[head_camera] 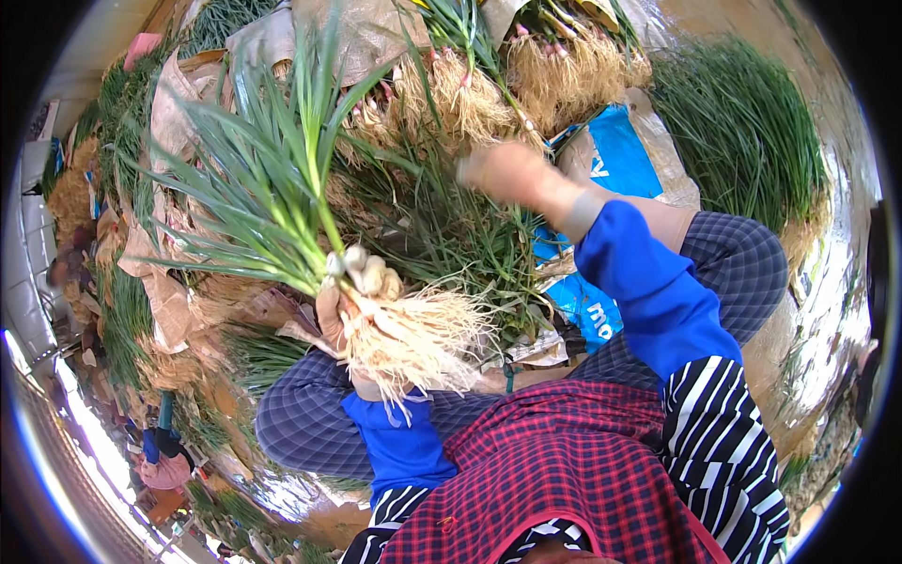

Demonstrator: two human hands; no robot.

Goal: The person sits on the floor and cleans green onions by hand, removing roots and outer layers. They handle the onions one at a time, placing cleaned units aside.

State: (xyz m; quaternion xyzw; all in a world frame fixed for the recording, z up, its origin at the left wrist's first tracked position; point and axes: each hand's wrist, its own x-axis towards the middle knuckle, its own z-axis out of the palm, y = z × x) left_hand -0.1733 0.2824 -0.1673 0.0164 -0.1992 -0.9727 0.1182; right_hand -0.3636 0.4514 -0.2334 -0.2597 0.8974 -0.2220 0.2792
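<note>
My left hand (363, 285) is wrapped around a bunch of green garlic plants (303, 240) near their base. Long green leaves fan up and to the left, while the pale stringy roots (423, 331) hang to the right over my lap. My right hand (511, 176) is apart from the bunch, blurred by motion, above the upper right of a heap of loose green leaves and stalks (444, 225); whether it holds anything is unclear. Just beyond it lie rooted plants with pinkish stem bases (465, 84).
More rooted bundles (564, 77) lie ahead beside sacking (359, 35). A blue printed sack (620, 155) lies by my right knee, with a large leafy bundle (740, 134) beyond. Further bundles (130, 303) line the left, where another person (165, 458) is visible.
</note>
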